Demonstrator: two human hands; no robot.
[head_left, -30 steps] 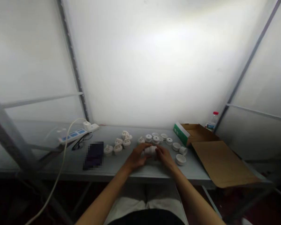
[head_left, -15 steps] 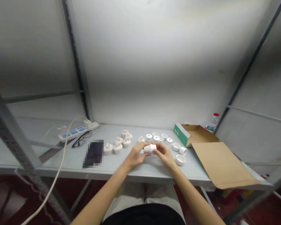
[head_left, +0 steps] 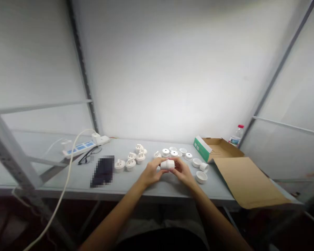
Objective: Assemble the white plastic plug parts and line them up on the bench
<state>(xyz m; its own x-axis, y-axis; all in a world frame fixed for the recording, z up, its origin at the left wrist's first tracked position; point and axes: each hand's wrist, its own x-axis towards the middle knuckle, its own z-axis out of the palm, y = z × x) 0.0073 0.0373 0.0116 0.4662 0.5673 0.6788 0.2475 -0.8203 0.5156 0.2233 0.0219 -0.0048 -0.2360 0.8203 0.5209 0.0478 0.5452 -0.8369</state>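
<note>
Both hands hold a small white plastic fitting [head_left: 167, 164] just above the counter [head_left: 136, 181]: left hand [head_left: 152, 172] and right hand [head_left: 182, 170] pinch its ends with curled fingers. It looks light, rigid and smooth, best gripped around its cylindrical sides.

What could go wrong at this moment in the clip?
Both hands, left hand and right hand, pinch one small white part above the table; a slip could knock the loose cups nearby. The cable hanging over the table's front edge might snag.
</note>
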